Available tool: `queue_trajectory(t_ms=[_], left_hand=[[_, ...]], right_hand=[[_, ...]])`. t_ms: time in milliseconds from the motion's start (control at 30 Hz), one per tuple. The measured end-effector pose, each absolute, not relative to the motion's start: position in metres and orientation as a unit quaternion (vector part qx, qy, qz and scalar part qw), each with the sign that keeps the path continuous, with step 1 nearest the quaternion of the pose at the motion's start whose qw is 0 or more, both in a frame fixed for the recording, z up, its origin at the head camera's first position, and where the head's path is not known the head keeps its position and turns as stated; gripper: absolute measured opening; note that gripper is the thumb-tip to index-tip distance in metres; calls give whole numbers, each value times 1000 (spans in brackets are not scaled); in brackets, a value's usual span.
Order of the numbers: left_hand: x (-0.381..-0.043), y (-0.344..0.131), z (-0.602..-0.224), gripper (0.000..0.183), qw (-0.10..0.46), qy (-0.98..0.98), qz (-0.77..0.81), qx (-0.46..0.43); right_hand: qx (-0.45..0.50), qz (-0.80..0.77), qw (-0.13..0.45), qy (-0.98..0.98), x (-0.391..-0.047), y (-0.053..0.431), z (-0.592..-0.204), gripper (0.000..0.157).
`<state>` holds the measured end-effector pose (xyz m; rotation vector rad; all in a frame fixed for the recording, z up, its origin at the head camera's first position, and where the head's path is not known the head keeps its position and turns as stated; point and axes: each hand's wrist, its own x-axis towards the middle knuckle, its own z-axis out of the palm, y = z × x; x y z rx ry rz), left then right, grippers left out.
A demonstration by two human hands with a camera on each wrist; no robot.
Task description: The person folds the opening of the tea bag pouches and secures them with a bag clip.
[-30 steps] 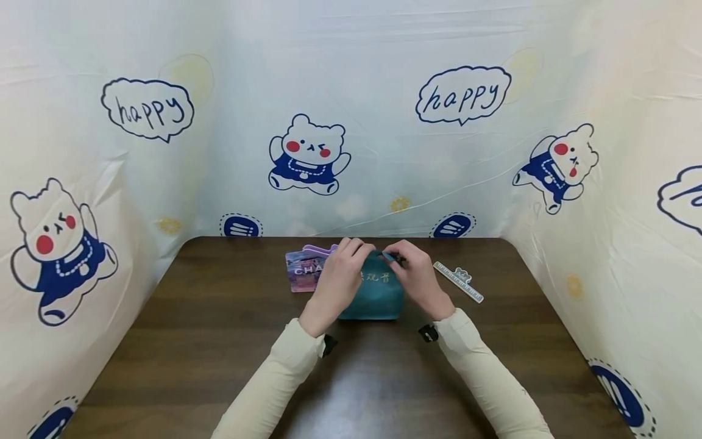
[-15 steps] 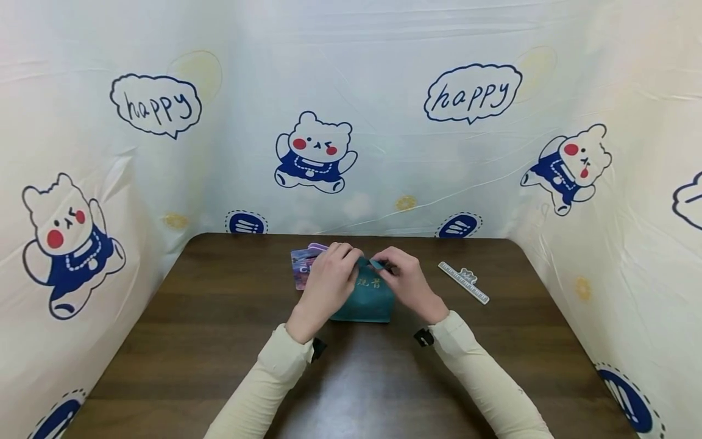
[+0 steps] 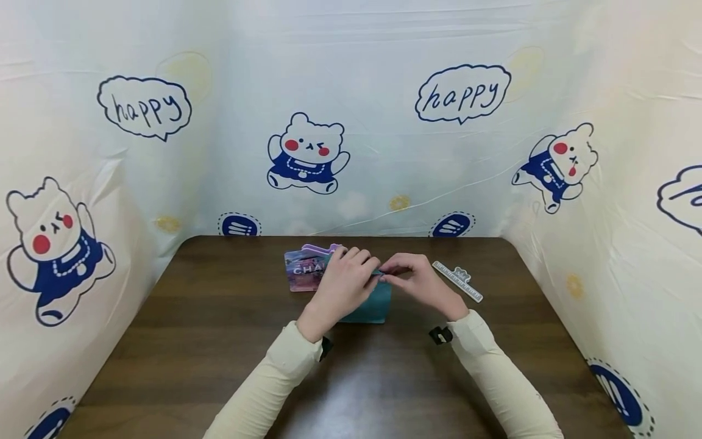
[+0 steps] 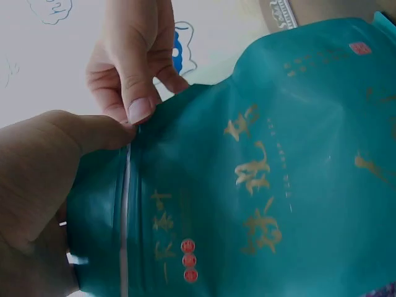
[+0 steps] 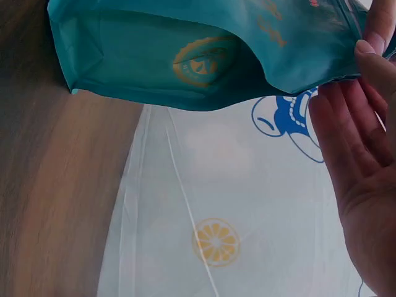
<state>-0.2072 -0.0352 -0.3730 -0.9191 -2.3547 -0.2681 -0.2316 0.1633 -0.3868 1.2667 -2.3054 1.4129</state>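
A teal stand-up tea pouch [image 3: 370, 306] with gold characters stands on the table in the head view, its upper part largely covered by the hands. My left hand [image 3: 342, 281] grips the pouch's top, the thumb lying near the pale zip strip [image 4: 125, 204] in the left wrist view. My right hand [image 3: 422, 283] pinches the pouch's upper edge by the end of that strip, its thumb close to the left thumb. In the right wrist view the pouch's gusseted side [image 5: 148, 59] hangs across the top, beside the right hand's fingers [image 5: 346, 124].
Behind the left hand lies a purple-pink packet [image 3: 303, 271] with printed letters, a purple clip-like strip [image 3: 318, 249] along its top. A pale ruler-like strip with a small figure [image 3: 459, 280] lies to the right on the brown table [image 3: 219, 341]. Printed curtains surround the table.
My right hand has moved down and closer to the left hand, its grip now along the pouch's upper edge. The pouch's printed face is more hidden in the head view.
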Motion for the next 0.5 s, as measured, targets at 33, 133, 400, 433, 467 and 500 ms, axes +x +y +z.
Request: queue_trajectory(t_ms=[33, 133, 400, 433, 467, 500], left_hand=[[-208, -35, -373, 18, 295, -885, -98, -346], [-210, -34, -375, 17, 292, -887, -93, -344], [-213, -32, -379, 16, 271, -901, -94, -325], [-213, -32, -378, 16, 270, -903, -90, -321], [-213, -31, -378, 15, 270, -905, -86, -318], [-214, -31, -377, 15, 271, -906, -82, -313]], right_hand=[[421, 474, 69, -770, -231, 163, -385, 16], [414, 479, 51, -772, -232, 163, -383, 15], [402, 473, 33, -783, -237, 165, -389, 17], [402, 471, 33, -785, -235, 163, -384, 17], [401, 472, 33, -784, -235, 162, -383, 17], [400, 470, 35, -786, -235, 162, -383, 17]])
